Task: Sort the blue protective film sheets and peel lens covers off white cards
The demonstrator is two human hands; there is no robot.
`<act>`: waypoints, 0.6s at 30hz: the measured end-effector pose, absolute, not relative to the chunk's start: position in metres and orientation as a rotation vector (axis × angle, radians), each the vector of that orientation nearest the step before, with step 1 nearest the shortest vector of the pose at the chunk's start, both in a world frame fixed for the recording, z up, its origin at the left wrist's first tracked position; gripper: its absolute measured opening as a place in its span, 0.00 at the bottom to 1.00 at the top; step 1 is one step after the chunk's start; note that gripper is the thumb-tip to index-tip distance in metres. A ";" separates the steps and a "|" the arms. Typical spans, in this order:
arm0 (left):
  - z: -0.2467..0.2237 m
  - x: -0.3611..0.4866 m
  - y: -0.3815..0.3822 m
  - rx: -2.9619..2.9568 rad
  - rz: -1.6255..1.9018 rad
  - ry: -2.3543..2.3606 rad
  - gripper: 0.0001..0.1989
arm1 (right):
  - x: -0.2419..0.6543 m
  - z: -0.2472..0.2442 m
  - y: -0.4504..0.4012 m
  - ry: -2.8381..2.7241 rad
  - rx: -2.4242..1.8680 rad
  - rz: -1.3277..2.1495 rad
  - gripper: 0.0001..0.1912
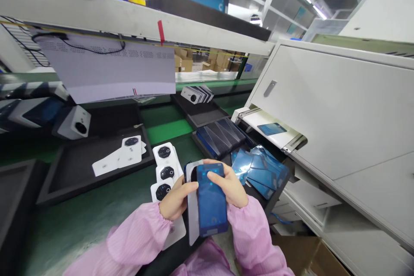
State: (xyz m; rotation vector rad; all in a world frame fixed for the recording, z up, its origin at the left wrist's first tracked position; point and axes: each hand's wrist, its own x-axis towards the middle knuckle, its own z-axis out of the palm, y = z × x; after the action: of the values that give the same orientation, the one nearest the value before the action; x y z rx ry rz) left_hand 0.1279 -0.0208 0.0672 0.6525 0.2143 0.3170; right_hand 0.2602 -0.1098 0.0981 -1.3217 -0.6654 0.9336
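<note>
My left hand (pixel 175 198) grips a pale phone back panel (pixel 193 220), its thumb over the near edge. A dark camera patch shows at the panel's upper part. Right against it, my right hand (pixel 232 184) holds a blue film-covered phone (pixel 211 207) upright, thumb on its front and fingers behind. The two pieces overlap, so I cannot tell whether they are joined. Beside my left hand lies an overlapping row of white phone backs (pixel 164 152) with round dark camera areas. To the right of my right hand, several blue-filmed sheets (pixel 265 172) lie fanned out.
Black trays (pixel 97 181) on the green bench hold white panels; another black tray (pixel 207 116) stands farther back with a stack of white phone backs (pixel 197 94). A dark stack (pixel 221 136) sits centrally. At right, a white machine (pixel 343 103) has a short conveyor (pixel 274 129).
</note>
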 end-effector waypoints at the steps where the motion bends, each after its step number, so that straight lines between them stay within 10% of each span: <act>1: 0.068 0.128 -0.021 0.652 0.310 0.226 0.22 | 0.260 0.097 -0.109 -0.660 -1.328 0.920 0.19; 11: 0.068 0.128 -0.015 0.876 0.622 0.340 0.27 | 0.256 0.119 -0.127 -0.781 -1.759 0.016 0.09; 18: 0.058 0.133 -0.022 0.604 0.513 0.375 0.21 | 0.218 0.121 -0.115 -0.816 -1.352 0.705 0.12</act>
State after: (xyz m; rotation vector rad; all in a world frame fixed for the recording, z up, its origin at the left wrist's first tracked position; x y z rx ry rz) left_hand 0.1328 -0.0216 0.0576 0.6043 0.3754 0.5132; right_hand 0.2181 -0.1152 0.1207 -1.3522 -0.8163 0.7049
